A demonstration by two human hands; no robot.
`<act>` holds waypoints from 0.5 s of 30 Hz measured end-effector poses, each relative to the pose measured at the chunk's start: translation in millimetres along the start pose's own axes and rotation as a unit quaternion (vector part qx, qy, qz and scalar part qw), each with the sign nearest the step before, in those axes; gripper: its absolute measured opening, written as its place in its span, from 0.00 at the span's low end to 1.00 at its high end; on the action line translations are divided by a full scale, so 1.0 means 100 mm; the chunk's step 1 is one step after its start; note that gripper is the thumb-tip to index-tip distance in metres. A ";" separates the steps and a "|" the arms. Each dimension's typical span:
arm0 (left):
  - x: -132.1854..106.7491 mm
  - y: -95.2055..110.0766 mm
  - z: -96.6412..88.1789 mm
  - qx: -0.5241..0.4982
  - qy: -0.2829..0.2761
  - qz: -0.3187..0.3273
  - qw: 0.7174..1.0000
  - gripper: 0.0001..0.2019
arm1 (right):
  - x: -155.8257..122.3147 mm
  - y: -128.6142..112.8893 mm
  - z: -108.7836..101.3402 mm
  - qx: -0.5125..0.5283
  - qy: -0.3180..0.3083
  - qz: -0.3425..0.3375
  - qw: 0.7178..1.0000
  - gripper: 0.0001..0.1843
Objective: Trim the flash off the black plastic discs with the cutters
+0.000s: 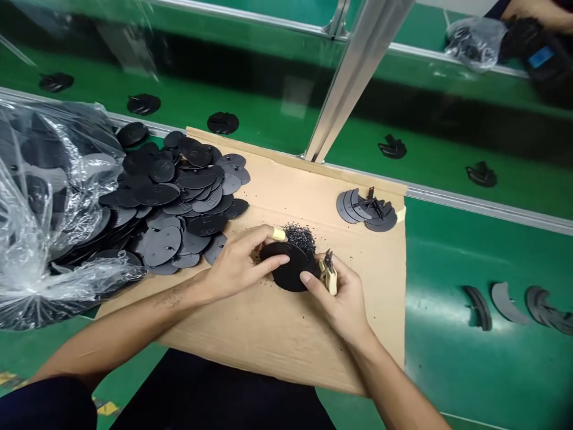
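Between my two hands is a black plastic disc (290, 278), held over the cardboard sheet (273, 334). My left hand (239, 263) pinches its left side, thumb on top; yellow tape (279, 233) wraps the index fingertip. My right hand (344, 301) is wrapped round a pair of nippers (330, 276) with pale yellow handles, jaws pointing up. Its thumb also presses the disc's right edge. The right fingers beneath are partly hidden. Just beyond the disc lies a small heap of black plastic trimmings (302, 237).
A large pile of black discs (197, 197) spills from a clear plastic bag (76, 197) at left. Curved black pieces (367, 209) lie at the sheet's far right, more (508, 301) on the green table. A metal post (353, 77) rises behind; beyond, small part stacks (222, 122) sit on a green surface.
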State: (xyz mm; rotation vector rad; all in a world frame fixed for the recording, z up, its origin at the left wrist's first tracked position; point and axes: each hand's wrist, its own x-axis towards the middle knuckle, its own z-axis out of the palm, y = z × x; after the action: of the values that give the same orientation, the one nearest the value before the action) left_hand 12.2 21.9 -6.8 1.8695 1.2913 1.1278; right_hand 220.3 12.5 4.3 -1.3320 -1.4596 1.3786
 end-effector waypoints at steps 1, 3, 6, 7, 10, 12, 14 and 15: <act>-0.01 0.01 0.01 0.001 0.011 -0.004 1.000 0.08 | 0.00 0.01 0.01 -0.001 -0.004 0.000 1.000 0.13; -0.03 0.02 0.03 -0.005 0.035 -0.017 0.999 0.09 | 0.00 0.02 0.01 -0.004 -0.007 -0.005 1.000 0.12; -0.05 0.03 0.06 -0.013 0.035 -0.041 0.998 0.10 | 0.00 0.01 0.02 -0.011 -0.010 -0.007 1.000 0.13; -0.05 0.02 0.07 -0.012 0.030 -0.045 0.998 0.10 | 0.00 0.01 0.02 -0.014 -0.012 -0.006 1.000 0.13; -0.04 0.01 0.07 0.000 0.023 -0.026 0.999 0.11 | 0.00 -0.01 0.02 -0.018 -0.018 -0.010 1.000 0.13; -0.03 0.00 0.06 0.006 0.017 0.001 1.000 0.13 | 0.00 -0.01 0.01 -0.016 -0.019 -0.023 0.999 0.13; -0.03 0.00 0.07 0.009 0.003 0.014 1.000 0.13 | 0.01 -0.02 0.00 -0.016 -0.017 -0.031 0.999 0.13; -0.03 0.00 0.07 0.006 -0.004 0.013 1.000 0.13 | 0.01 -0.02 0.00 -0.017 -0.016 -0.032 0.999 0.13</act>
State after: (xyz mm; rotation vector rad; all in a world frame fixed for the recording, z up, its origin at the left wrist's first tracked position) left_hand 18.1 19.5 -11.1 1.9025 1.2764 1.1262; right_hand 219.7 13.3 6.3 -1.2781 -1.5396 1.3445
